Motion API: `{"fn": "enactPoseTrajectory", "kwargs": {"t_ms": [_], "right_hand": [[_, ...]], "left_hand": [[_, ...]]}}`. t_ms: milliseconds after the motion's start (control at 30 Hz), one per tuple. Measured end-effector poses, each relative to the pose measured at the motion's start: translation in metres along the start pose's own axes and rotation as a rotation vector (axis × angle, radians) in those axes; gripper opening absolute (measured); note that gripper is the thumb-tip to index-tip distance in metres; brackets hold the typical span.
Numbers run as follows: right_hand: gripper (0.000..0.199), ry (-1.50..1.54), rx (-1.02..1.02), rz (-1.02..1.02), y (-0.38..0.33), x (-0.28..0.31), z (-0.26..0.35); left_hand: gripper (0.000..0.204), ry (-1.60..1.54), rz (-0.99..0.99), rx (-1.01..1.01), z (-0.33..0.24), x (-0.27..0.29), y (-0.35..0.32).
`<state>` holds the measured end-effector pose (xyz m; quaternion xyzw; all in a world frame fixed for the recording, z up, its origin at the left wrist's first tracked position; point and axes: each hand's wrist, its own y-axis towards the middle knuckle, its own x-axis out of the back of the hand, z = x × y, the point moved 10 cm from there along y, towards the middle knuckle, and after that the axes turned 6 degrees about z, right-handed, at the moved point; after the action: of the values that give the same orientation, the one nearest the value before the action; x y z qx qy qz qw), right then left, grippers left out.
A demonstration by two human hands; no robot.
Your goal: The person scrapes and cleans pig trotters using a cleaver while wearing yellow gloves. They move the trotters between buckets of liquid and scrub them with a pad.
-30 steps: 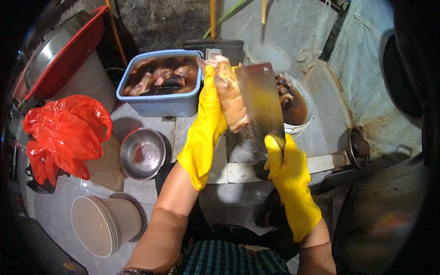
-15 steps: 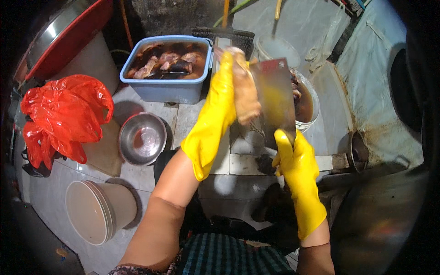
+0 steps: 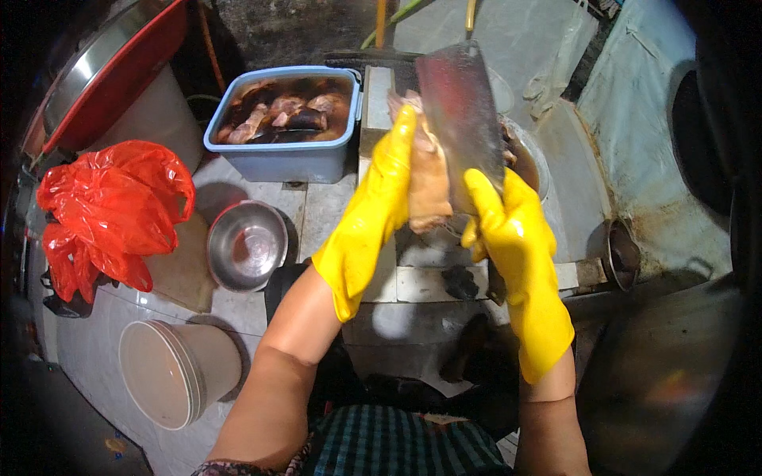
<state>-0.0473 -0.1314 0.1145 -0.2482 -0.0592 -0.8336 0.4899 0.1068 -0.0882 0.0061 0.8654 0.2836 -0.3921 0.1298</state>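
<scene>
My left hand (image 3: 375, 210), in a yellow rubber glove, is closed round a piece of meat (image 3: 429, 184) with pale tan skin and holds it up in front of me. My right hand (image 3: 517, 230), gloved the same way, grips a cleaver (image 3: 463, 119) by its lower end, the handle hidden by the fingers. The broad blade stands up just right of the meat, its face toward the skin; whether they touch I cannot tell. Behind the blade and right glove, a white bucket (image 3: 533, 163) with meat in dark liquid is partly covered.
A blue tub (image 3: 286, 159) of meat pieces in brown liquid stands at the back. On the left are a steel bowl (image 3: 248, 244), a red plastic bag (image 3: 119, 214) and a pale bucket (image 3: 210, 357) on its side. A stone ledge (image 3: 440, 284) runs below my hands.
The cleaver has risen and tilted leftward, its top edge now higher than before. My right hand has moved up with it. The meat stays in my left hand, shifted slightly.
</scene>
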Motion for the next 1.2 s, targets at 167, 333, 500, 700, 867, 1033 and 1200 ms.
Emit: {"fn": "enactPoseTrajectory", "kwargs": {"t_ms": [167,333,500,700,867,1033,1200], "right_hand": [[0.04,-0.03,-0.226,0.139,-0.025,-0.025,-0.051],[0.029,0.081,-0.067,-0.072,-0.025,-0.005,-0.02],[0.029,0.075,-0.016,-0.085,-0.029,0.005,-0.003],[0.026,-0.02,0.284,-0.212,-0.017,0.015,0.021],[0.028,0.022,0.031,-0.117,-0.022,0.019,0.015],[0.034,-0.141,-0.183,-0.038,-0.043,0.017,-0.014],[0.035,-0.124,-0.017,-0.119,-0.004,0.028,0.022]], "left_hand": [[0.066,-0.072,0.038,-0.138,-0.04,0.008,-0.009],[0.079,0.085,0.251,-0.087,-0.027,-0.044,-0.039],[0.082,0.256,0.43,-0.158,-0.045,-0.068,-0.053],[0.079,0.288,0.342,-0.054,-0.043,-0.072,-0.061],[0.073,0.232,0.295,-0.06,-0.04,-0.077,-0.063],[0.071,0.252,0.272,-0.123,-0.05,-0.064,-0.056],[0.074,0.336,0.351,-0.008,-0.036,-0.079,-0.062]]}}
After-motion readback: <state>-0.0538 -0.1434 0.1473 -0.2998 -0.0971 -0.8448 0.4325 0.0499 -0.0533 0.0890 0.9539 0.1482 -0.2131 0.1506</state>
